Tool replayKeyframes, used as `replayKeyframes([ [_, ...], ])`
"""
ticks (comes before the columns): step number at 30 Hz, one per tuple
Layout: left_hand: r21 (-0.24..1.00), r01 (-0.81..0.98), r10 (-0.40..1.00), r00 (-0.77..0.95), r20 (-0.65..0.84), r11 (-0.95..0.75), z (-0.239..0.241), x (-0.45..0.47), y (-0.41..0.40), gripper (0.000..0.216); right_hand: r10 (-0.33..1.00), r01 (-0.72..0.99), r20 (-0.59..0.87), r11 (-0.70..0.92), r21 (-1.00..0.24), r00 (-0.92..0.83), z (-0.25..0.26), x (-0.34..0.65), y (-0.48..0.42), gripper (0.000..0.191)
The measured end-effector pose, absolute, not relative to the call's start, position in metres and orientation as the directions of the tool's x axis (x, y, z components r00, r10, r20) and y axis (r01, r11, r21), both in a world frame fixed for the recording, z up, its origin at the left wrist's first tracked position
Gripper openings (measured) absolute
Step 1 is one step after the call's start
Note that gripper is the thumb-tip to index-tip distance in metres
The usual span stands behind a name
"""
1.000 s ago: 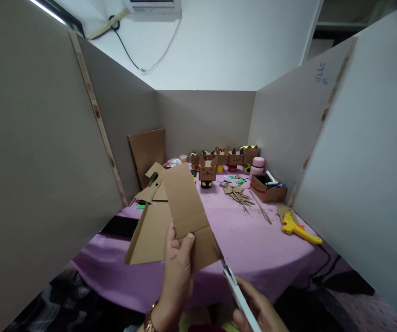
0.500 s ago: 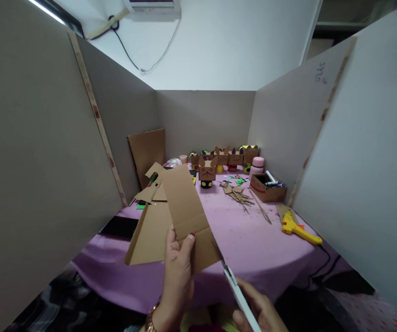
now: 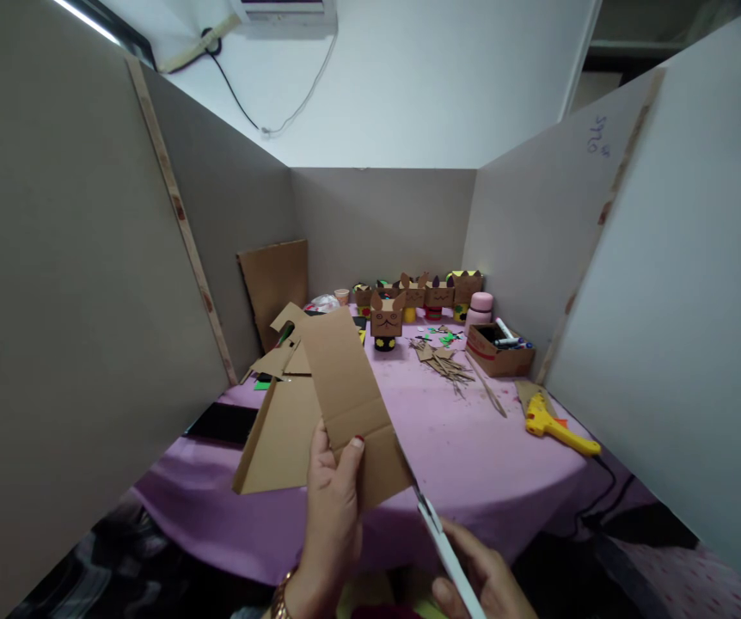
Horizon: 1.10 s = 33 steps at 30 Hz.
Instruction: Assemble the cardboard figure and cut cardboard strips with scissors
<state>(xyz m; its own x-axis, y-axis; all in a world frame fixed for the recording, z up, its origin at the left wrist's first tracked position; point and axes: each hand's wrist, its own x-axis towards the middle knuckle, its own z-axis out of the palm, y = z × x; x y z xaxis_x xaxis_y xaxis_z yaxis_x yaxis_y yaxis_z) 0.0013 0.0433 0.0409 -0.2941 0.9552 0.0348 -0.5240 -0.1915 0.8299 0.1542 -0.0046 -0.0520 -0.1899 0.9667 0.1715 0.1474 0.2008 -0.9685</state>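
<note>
A long piece of brown cardboard (image 3: 352,378) tilts up over the near edge of the table, with crease lines across its lower part. My left hand (image 3: 337,490) grips it low on its left side, thumb on the front face and the other fingers mostly behind. Light-handled scissors (image 3: 441,537) sit in my right hand (image 3: 480,572), which is closed around them at the bottom of the view. Their dark blades lie along the lower right edge of the cardboard. Whether the blades are parted is hard to make out.
A larger cardboard sheet (image 3: 280,438) lies left, beside a black flat object (image 3: 223,424). Cardboard animal figures (image 3: 387,320) stand at the back. Cardboard scraps (image 3: 444,365), a box of pens (image 3: 496,354), a pink bottle (image 3: 479,311) and a yellow glue gun (image 3: 554,425) are on the right.
</note>
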Motion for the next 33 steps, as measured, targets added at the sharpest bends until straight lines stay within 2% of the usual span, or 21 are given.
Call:
replayKeyframes([
  [9, 0.837, -0.519, 0.959, -0.281, 0.024, -0.173, 0.040, 0.000, 0.044, 0.057, 0.968, 0.165, 0.172, 0.203, -0.965, -0.181, -0.057, 0.151, -0.003, 0.064],
  [16, 0.824, -0.546, 0.979, -0.200, 0.049, -0.152, 0.044, 0.006, 0.039, 0.059, 0.942, 0.020, 0.264, 0.274, -0.961, -0.206, -0.046, 0.150, 0.002, 0.059],
  [22, 0.821, -0.553, 0.979, -0.200, 0.035, -0.142, 0.040, 0.007, 0.038, 0.062, 0.957, 0.149, 0.230, 0.257, -0.955, -0.178, -0.054, 0.152, 0.003, 0.059],
  [27, 0.832, -0.549, 0.979, -0.200, -0.031, -0.086, 0.036, 0.006, 0.038, 0.068, 0.953, 0.153, 0.212, 0.247, -0.957, -0.216, -0.054, 0.152, 0.003, 0.060],
  [33, 0.833, -0.544, 0.992, -0.111, 0.051, -0.104, 0.034, 0.010, 0.035, 0.062, 0.925, 0.027, 0.273, 0.291, -0.956, -0.264, -0.031, 0.155, 0.006, 0.054],
])
